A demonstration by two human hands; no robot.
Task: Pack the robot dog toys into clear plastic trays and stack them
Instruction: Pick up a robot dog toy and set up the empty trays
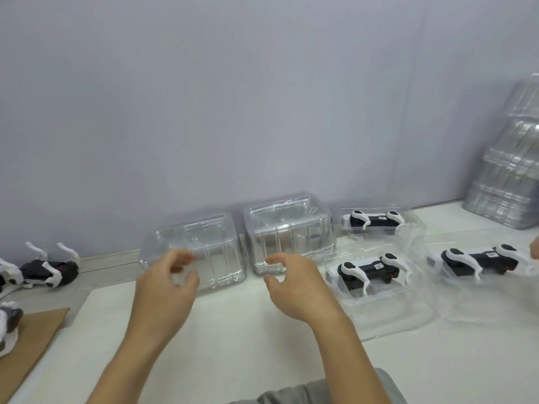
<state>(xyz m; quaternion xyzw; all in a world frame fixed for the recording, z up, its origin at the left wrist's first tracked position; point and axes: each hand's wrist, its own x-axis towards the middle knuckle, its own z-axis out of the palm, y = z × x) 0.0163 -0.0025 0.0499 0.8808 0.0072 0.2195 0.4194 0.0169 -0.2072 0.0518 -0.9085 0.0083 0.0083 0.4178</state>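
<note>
Labels on the dogs are too blurred to read. Both hands, left hand (pixel 167 282) and right hand (pixel 294 287), hover loosely curled, holding nothing, just before two clear trays (pixel 215 252).

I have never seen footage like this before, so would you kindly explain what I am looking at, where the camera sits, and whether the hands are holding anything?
There is no machine here: a person wears a camera on the head, looking forward and down at their own two bare hands.

The left hand and right hand hover with loosely curled fingers near two empty clear plastic tubs by the wall. Neither plainly holds anything, though the left one is blurred.

On the white table, to the right, three black-and-white robot dog toys lie in clear trays. More dogs lie loose at the left, and a stack of clear trays leans at the far right.
</note>
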